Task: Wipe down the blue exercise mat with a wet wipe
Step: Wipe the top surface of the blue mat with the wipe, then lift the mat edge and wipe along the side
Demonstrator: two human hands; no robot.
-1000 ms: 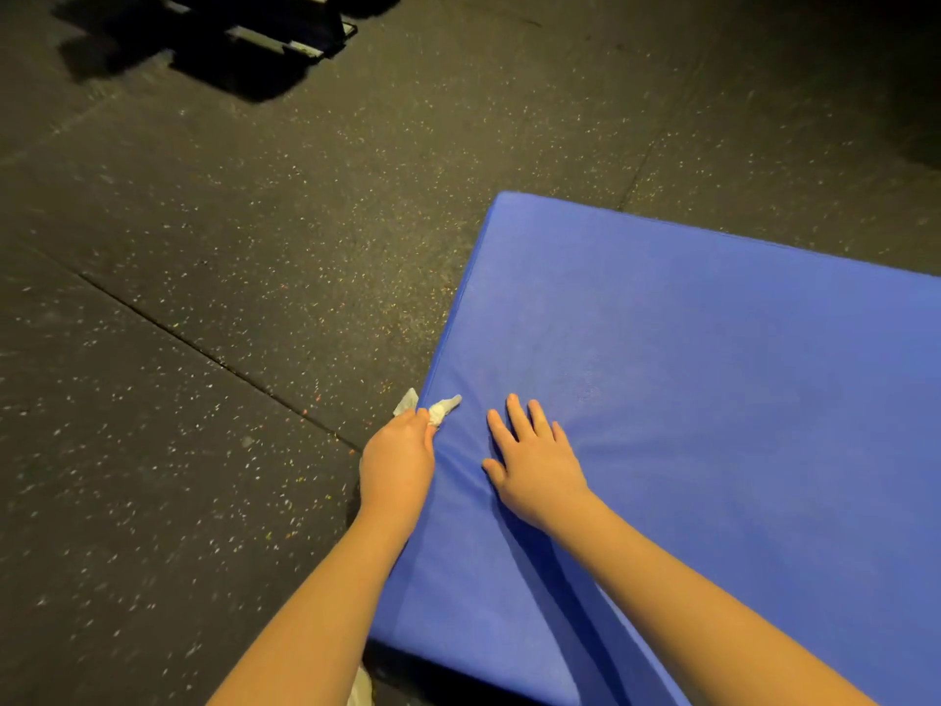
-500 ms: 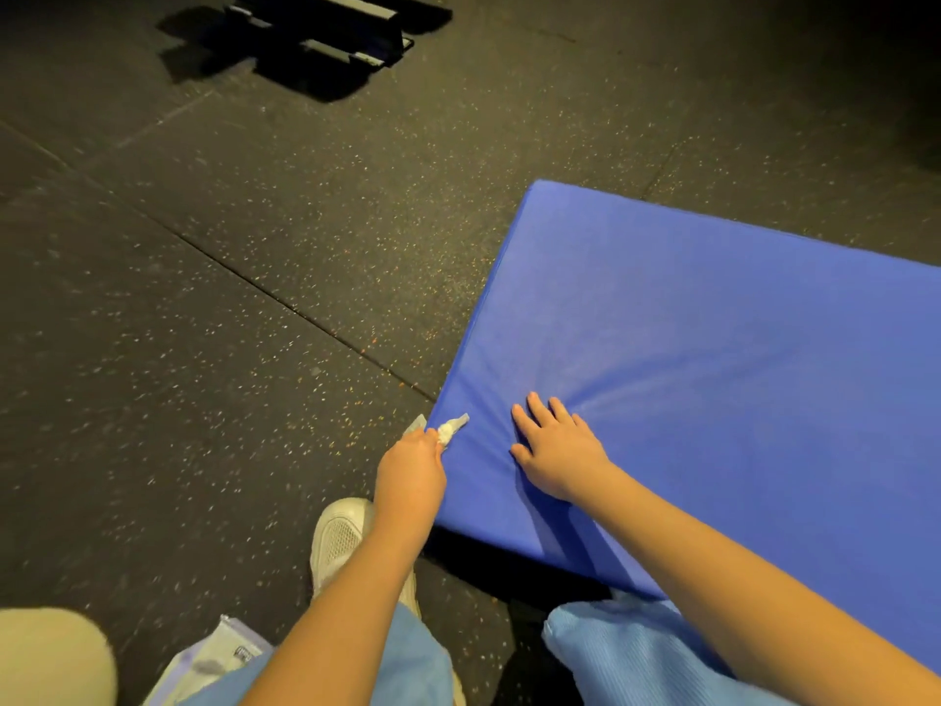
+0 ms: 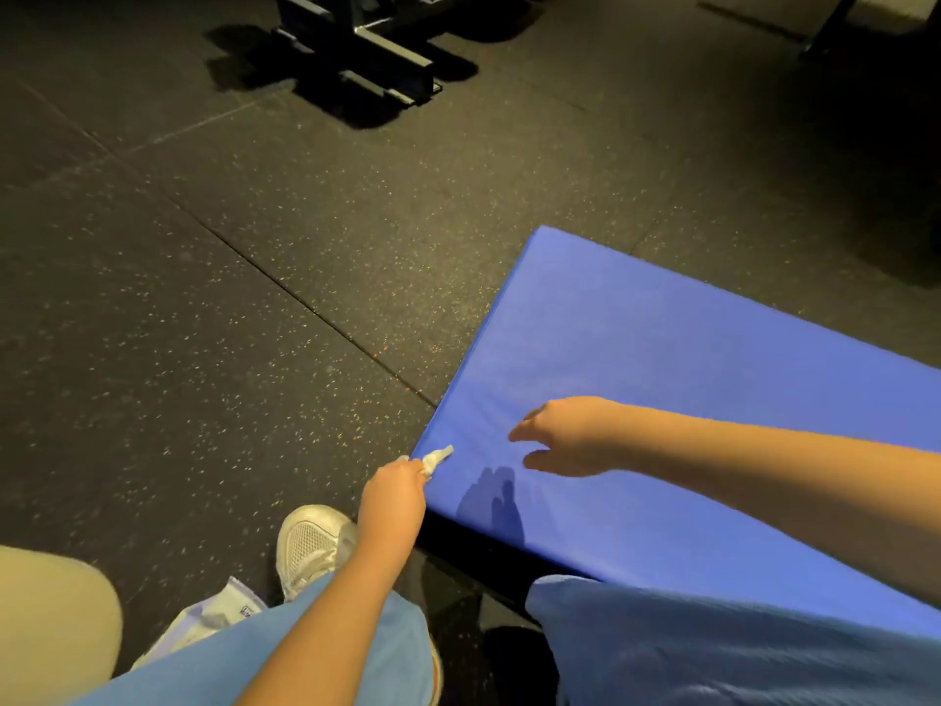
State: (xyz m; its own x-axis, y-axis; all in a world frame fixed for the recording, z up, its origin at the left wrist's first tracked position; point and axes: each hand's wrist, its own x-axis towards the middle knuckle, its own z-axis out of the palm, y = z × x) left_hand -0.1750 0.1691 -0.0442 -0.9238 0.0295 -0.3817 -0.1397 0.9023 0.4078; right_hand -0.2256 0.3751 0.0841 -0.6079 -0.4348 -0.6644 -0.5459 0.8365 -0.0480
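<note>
A blue exercise mat is seen lying flat on a dark speckled floor, ahead and to the right of the person. At its near left corner, a crumpled white wet wipe is pinched in the fingertips of the left hand and laid against the mat's left edge. Nearly all the mat is spread to the right of the wipe and forward from it; its long side seems to run rightward, out of view. The right hand is held just above the mat, near the wipe, fingers loosely spread, nothing gripped. A rightward sweep by the left hand is judged likeliest.
</note>
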